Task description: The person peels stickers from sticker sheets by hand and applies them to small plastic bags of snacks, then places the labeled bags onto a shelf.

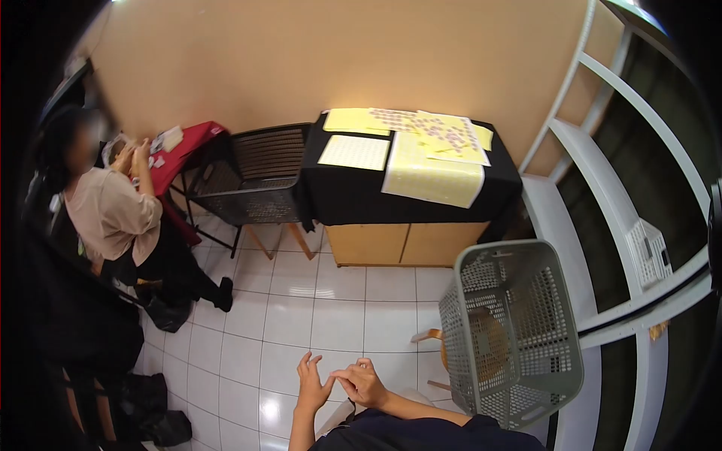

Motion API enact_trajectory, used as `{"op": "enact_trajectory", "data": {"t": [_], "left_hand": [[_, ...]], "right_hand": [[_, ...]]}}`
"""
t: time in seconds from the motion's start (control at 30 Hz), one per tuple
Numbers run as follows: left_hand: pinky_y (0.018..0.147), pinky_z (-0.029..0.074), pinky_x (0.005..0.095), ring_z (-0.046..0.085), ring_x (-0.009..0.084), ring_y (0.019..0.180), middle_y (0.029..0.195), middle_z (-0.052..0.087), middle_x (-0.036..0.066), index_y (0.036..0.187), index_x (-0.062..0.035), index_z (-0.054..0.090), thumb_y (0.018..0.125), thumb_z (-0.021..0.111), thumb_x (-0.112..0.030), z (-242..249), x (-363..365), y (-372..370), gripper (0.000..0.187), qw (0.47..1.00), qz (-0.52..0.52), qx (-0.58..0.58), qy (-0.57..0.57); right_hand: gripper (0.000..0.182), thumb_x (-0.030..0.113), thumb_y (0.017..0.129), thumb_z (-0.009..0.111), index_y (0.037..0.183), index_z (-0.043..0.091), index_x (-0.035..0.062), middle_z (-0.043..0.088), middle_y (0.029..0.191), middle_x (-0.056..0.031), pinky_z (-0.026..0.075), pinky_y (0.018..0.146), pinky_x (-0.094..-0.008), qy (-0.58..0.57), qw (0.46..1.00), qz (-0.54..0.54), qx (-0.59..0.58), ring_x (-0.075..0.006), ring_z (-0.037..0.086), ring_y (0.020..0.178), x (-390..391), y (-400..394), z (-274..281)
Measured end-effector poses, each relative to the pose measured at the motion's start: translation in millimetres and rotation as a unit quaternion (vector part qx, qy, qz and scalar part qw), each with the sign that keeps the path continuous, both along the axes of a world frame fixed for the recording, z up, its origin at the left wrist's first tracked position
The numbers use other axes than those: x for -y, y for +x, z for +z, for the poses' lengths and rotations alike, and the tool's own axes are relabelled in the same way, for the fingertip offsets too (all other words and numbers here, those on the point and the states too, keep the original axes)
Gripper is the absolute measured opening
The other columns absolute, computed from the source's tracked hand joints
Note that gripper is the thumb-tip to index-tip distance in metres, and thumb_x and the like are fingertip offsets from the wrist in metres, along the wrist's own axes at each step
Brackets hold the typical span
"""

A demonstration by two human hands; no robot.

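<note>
My left hand is raised in front of my body, its fingers apart and pointing up. Beside it, my right hand has its fingers curled, with thumb and forefinger together at the tip of my left thumb. Whether anything small sits in that pinch cannot be made out. Both hands hover over the white tiled floor, away from any furniture.
Right of me, a grey-green plastic basket rests on a wooden stool, near white metal shelving. Ahead, yellow printed sheets lie on a black-covered cabinet, beside a black crate. Another person stands left at a red-covered table.
</note>
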State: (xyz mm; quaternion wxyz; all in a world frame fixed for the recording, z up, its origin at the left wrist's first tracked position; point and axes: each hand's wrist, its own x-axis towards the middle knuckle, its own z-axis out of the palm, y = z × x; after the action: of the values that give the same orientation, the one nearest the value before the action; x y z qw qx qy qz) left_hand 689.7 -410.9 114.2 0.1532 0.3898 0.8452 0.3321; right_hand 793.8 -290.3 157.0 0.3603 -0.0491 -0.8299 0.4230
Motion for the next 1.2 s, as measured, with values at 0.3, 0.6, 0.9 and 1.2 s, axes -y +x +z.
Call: {"op": "enact_trajectory", "data": {"t": [0.3, 0.6, 0.9, 1.2], "left_hand": [[0.093, 0.031, 0.0409, 0.034, 0.0363, 0.111, 0.117, 0.038, 0.022, 0.112, 0.0006, 0.04, 0.07, 0.065, -0.016, -24.4, 3.6, -67.3, 0.051, 0.996, 0.063, 0.056, 0.007], [0.094, 0.032, 0.0384, 0.036, 0.0361, 0.111, 0.118, 0.039, 0.021, 0.113, 0.0005, 0.041, 0.074, 0.062, -0.022, -21.8, -108.8, -171.6, 0.051, 0.993, -0.072, 0.09, 0.007], [0.094, 0.032, 0.0375, 0.039, 0.0336, 0.11, 0.116, 0.043, 0.018, 0.112, 0.0005, 0.042, 0.073, 0.061, -0.014, 23.4, -197.7, -325.0, 0.045, 0.996, 0.03, 0.069, 0.056], [0.074, 0.042, 0.0295, 0.049, 0.0238, 0.096, 0.107, 0.05, 0.012, 0.105, -0.004, 0.05, 0.072, 0.059, -0.008, 28.9, -239.7, -436.7, 0.034, 0.983, 0.078, 0.125, 0.108]], "right_hand": [[0.024, -0.003, 0.071, 0.055, 0.094, 0.056, 0.0043, 0.051, 0.075, -0.0088, 0.041, 0.067, -0.0312, -0.043, 0.994, -0.064, 0.075, -0.0213, 0.051, 0.067, -68.4, -89.0, -28.7], [0.049, 0.003, 0.068, 0.058, 0.115, 0.042, 0.0039, 0.037, 0.114, -0.0197, 0.033, 0.091, -0.0397, -0.075, 0.958, -0.253, 0.115, -0.0355, 0.039, 0.108, -200.8, -215.6, -47.3], [0.024, 0.017, 0.081, 0.056, 0.093, 0.05, -0.002, 0.054, 0.081, -0.0101, 0.043, 0.065, -0.0268, -0.246, 0.876, -0.404, 0.095, -0.016, 0.055, 0.075, -355.2, -339.6, -70.9], [0.031, 0.02, 0.086, 0.049, 0.063, 0.046, 0.0, 0.046, 0.058, -0.0035, 0.039, 0.05, -0.0221, -0.278, 0.809, -0.517, 0.021, -0.009, 0.044, 0.051, -393.7, -362.5, -76.5]]}}
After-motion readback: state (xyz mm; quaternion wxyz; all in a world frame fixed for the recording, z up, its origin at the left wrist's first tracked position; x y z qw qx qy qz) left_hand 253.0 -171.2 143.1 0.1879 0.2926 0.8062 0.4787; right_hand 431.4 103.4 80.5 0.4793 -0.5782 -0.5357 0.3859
